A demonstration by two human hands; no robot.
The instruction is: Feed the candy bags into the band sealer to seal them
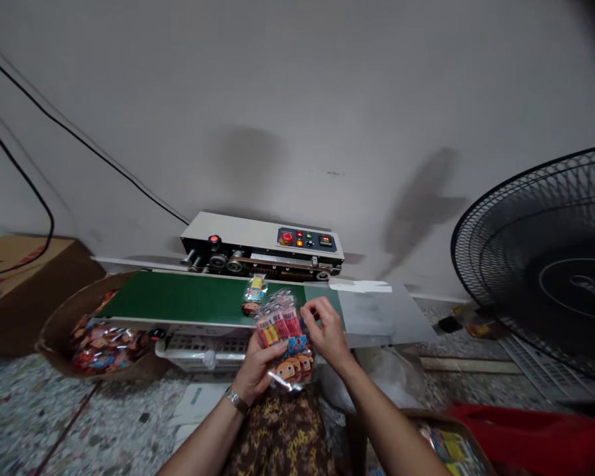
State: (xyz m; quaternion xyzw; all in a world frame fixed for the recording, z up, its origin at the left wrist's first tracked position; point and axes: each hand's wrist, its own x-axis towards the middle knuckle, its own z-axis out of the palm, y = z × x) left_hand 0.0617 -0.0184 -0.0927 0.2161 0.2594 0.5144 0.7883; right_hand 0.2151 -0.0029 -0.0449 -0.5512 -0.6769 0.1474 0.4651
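Observation:
My left hand [256, 367] is closed round a fanned stack of clear plastic packets [288, 334], with its thumb across their front. Pink and yellow panels with barcodes and cartoon faces are printed on them. At the stack's upper right edge, the thumb and fingers of my right hand [326, 328] pinch the corner of a packet; the fingertips partly hide it. One single packet [255, 291] lies on the green conveyor belt [188, 297], just left of the stack, beneath the front of a band sealing machine [248, 231].
Left of the belt, an open carton [54, 347] holds many packets. A white basket [203, 357] stands below the belt. A grey sheet [377, 314] extends the right end. A large black fan [540, 264] stands at right, and a box of packets [451, 446] sits low right.

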